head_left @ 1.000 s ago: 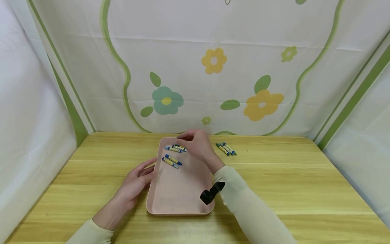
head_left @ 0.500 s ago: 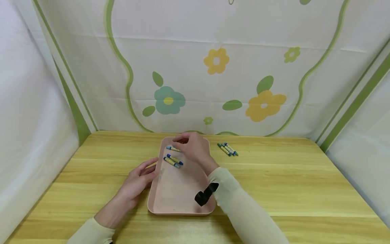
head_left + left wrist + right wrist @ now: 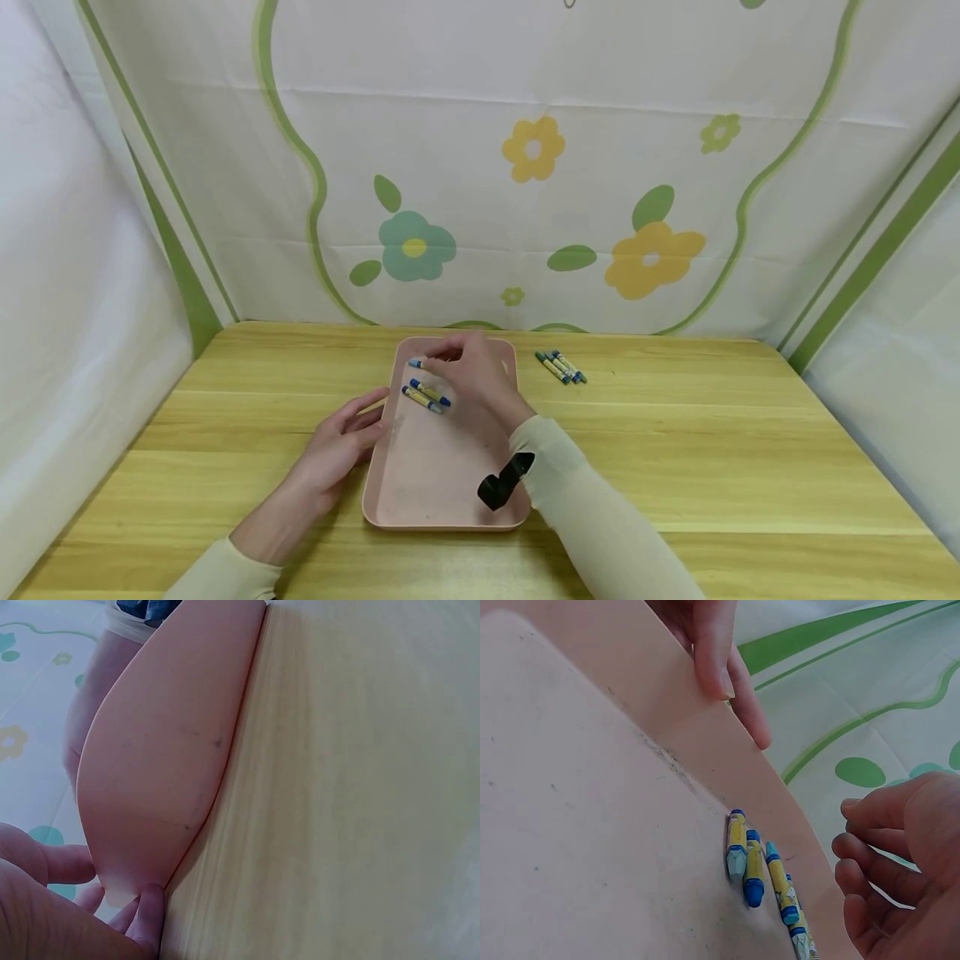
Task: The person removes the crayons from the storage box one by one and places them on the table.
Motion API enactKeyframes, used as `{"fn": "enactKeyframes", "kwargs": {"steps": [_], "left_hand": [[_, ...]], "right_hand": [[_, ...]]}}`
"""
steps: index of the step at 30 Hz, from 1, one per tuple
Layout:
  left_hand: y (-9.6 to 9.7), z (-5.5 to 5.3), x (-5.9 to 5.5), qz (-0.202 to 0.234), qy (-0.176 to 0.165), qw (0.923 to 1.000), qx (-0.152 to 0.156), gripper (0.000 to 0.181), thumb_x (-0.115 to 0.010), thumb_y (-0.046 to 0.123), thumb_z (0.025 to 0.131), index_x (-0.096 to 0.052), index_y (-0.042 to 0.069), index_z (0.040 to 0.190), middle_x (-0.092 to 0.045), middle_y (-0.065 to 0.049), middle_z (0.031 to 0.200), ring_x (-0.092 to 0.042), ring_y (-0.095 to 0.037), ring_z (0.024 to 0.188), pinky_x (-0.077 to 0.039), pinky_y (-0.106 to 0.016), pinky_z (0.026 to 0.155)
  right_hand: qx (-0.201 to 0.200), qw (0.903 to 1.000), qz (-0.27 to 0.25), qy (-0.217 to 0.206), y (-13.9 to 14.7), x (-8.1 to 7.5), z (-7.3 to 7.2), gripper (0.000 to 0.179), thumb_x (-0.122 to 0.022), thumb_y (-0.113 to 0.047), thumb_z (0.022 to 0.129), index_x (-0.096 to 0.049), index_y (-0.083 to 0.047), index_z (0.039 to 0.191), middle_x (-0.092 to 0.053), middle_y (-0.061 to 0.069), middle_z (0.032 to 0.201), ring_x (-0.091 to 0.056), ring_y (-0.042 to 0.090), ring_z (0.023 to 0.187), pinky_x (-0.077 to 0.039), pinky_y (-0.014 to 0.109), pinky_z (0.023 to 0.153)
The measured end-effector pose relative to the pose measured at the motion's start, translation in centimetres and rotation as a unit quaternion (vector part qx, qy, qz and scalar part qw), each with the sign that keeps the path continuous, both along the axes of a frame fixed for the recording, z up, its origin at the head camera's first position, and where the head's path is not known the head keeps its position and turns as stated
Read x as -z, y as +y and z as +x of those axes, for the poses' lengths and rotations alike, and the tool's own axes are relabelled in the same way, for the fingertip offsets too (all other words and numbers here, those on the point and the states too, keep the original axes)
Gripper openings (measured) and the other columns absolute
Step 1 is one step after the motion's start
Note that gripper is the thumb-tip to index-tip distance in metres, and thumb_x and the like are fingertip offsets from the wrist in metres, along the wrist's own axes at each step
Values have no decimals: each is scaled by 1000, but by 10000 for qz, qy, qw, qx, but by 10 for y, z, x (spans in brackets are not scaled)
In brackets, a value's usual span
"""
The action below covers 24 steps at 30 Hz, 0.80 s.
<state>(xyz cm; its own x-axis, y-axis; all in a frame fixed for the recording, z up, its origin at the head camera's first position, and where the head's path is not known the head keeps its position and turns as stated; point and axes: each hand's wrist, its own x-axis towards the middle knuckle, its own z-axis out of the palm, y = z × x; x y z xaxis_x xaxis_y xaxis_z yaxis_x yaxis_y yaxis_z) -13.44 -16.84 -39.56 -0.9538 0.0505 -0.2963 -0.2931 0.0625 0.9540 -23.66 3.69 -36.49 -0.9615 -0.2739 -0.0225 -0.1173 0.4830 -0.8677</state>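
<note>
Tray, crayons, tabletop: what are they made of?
Pink tray: probably plastic, matte; smooth continuous wall, rounded corners.
Crayons: likely wax, dull coloured tips; printed yellow wrappers, apparently paper.
Tabletop: wood or wood-look laminate, slight sheen; grain visible, core unclear.

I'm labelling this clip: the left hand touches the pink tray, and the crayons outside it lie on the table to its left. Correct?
Not left: the head view shows the crayons outside the pink tray on the table to its right. The rest holds.
</note>
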Motion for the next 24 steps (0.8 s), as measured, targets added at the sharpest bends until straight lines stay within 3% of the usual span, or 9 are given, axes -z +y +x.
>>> {"fn": "enactKeyframes", "kwargs": {"steps": [6, 17, 24], "left_hand": [[0, 0, -1, -22, -72, 10000, -9, 55, -55, 14, 110, -41, 19, 163, -42, -20, 168, -53, -34, 146, -52, -29, 100], [0, -1, -2, -3, -70, 10000, 16, 55, -55, 15, 110, -41, 19, 163, -41, -20, 168, -52, -33, 146, -52, -25, 95], [0, 0, -2, 25, -125, 9999, 11, 55, -55, 15, 110, -41, 20, 163, -40, -18, 169, -51, -34, 147, -52, -26, 97]], "right_hand": [[-4, 10000, 11, -85, -1, 7, 1, 19, -79, -26, 98, -83, -18, 115, -78, -6, 108, -68, 13, 99, -57, 32, 87], [91, 9998, 171, -111, -2, 12, -2, 17, -80, -23, 97, -83, -16, 112, -79, -2, 108, -70, 13, 97, -59, 32, 86], [118, 9984, 560, 9, -3, 20, -4, 17, -83, -20, 93, -85, -17, 110, -81, -1, 110, -70, 12, 93, -58, 28, 79]]}}
